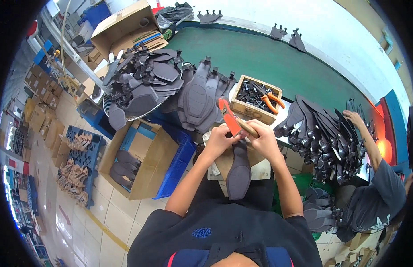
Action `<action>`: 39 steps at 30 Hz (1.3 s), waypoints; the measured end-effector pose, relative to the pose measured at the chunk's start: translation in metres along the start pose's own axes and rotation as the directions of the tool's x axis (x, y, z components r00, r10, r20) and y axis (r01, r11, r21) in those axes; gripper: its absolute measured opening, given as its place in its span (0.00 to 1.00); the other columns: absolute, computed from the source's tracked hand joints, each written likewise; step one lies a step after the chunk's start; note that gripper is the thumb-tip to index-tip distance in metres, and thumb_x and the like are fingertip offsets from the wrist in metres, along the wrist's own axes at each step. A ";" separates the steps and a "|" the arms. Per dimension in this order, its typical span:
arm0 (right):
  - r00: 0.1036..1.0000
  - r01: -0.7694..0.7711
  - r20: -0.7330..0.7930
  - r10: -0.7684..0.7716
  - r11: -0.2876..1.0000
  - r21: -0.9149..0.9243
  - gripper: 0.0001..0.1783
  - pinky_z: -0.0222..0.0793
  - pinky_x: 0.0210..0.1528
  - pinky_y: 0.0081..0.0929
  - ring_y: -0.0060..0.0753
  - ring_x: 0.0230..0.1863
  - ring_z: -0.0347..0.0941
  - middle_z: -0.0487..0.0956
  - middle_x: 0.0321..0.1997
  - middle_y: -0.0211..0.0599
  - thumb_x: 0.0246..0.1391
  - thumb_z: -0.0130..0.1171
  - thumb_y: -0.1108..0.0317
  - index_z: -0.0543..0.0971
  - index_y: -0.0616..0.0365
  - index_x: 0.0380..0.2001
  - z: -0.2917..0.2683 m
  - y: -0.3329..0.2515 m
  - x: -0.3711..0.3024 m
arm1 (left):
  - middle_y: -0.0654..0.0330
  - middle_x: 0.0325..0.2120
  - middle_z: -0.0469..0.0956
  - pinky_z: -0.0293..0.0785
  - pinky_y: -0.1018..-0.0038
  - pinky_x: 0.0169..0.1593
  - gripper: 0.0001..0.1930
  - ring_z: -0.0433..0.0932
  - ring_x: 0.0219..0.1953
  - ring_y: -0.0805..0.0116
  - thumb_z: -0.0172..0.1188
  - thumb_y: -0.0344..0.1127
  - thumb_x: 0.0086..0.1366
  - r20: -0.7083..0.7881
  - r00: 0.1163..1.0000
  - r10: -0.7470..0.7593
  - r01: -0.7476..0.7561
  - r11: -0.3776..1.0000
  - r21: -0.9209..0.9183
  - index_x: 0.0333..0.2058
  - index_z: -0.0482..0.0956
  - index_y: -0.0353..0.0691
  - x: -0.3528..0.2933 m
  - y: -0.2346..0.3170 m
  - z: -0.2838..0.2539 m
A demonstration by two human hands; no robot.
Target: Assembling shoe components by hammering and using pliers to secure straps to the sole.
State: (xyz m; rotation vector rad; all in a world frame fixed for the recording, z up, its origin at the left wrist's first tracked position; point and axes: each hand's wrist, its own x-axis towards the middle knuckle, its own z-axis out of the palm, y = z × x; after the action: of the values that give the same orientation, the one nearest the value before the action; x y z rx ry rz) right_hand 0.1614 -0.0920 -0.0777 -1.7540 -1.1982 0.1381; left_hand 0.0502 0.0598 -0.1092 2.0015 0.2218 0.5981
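Note:
A dark grey shoe insole [238,175] lies lengthwise in front of me, its wide end toward my body, over a pale block [262,171]. My left hand [219,142] is closed around its narrow far end, where the fingers hide most of what they grip. My right hand [263,141] is wrapped round the wooden handle of a hammer [229,119] with a red head. The hammer head is raised just above my left hand. Just beyond my hands, a wooden box [249,110] contains small black parts, with orange-handled pliers [273,101] lying on top.
Stacked insoles [200,95] and a heaped wire basket [107,109] stand left of the wooden box. Lower left is a cardboard box [146,178] beside a blue crate [182,151]. Hung insoles [320,133] are at right, where a co-worker's arm [370,144] reaches across. A green belt [242,53] runs behind.

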 end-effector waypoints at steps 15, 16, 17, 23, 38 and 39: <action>0.981 -0.189 -0.035 0.190 0.981 0.045 0.09 0.68 0.31 0.24 0.24 0.26 0.71 0.73 0.21 0.33 0.62 0.60 0.69 0.77 0.65 0.41 -0.014 -0.050 -0.021 | 0.53 0.34 0.85 0.77 0.75 0.42 0.18 0.81 0.36 0.74 0.73 0.34 0.55 0.022 0.998 -0.054 0.058 0.978 -0.202 0.42 0.85 0.32 0.000 -0.014 0.003; 0.964 -0.253 -0.052 0.262 0.958 0.133 0.10 0.68 0.29 0.24 0.23 0.25 0.71 0.73 0.21 0.33 0.66 0.56 0.68 0.76 0.65 0.43 -0.016 -0.060 -0.027 | 0.51 0.35 0.85 0.77 0.75 0.42 0.18 0.82 0.35 0.72 0.72 0.34 0.55 0.029 0.996 -0.083 0.087 0.974 -0.211 0.43 0.85 0.32 -0.002 -0.010 0.000; 0.976 -0.206 -0.066 0.207 0.978 0.023 0.12 0.67 0.28 0.27 0.24 0.23 0.70 0.74 0.22 0.34 0.69 0.50 0.67 0.74 0.66 0.46 -0.020 -0.069 -0.036 | 0.53 0.36 0.86 0.77 0.75 0.43 0.17 0.82 0.36 0.73 0.73 0.33 0.54 0.038 0.993 -0.116 0.121 0.963 -0.240 0.41 0.86 0.32 -0.003 -0.009 -0.001; 0.946 -0.322 -0.085 0.312 0.933 -0.164 0.13 0.69 0.30 0.36 0.44 0.25 0.74 0.75 0.25 0.46 0.68 0.50 0.67 0.72 0.65 0.50 -0.025 -0.087 -0.068 | 0.60 0.37 0.85 0.76 0.78 0.44 0.15 0.80 0.38 0.77 0.73 0.30 0.54 0.097 0.984 -0.149 0.172 0.937 -0.302 0.41 0.86 0.31 0.003 -0.005 -0.001; 0.958 -0.268 -0.019 0.287 0.865 -0.425 0.11 0.70 0.32 0.54 0.66 0.33 0.77 0.79 0.30 0.60 0.67 0.52 0.66 0.71 0.62 0.46 -0.044 -0.082 -0.074 | 0.54 0.57 0.76 0.31 0.44 0.73 0.71 0.62 0.69 0.56 0.73 0.56 0.50 0.208 0.976 -0.063 -0.058 0.846 0.530 0.68 0.24 0.24 -0.005 -0.009 0.003; 0.961 -0.267 -0.042 0.274 0.876 -0.401 0.11 0.72 0.32 0.51 0.65 0.32 0.77 0.79 0.29 0.59 0.67 0.52 0.66 0.72 0.61 0.46 -0.053 -0.093 -0.071 | 0.55 0.58 0.76 0.30 0.44 0.74 0.72 0.61 0.70 0.56 0.73 0.56 0.49 0.209 0.974 -0.084 -0.021 0.889 0.458 0.68 0.22 0.23 -0.009 -0.009 0.001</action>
State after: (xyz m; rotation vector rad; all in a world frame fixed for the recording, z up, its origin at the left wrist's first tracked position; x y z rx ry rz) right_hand 0.0940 -0.1758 -0.0079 -2.2875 -1.0347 0.0713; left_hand 0.0439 0.0603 -0.1201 2.4986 0.2769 0.3080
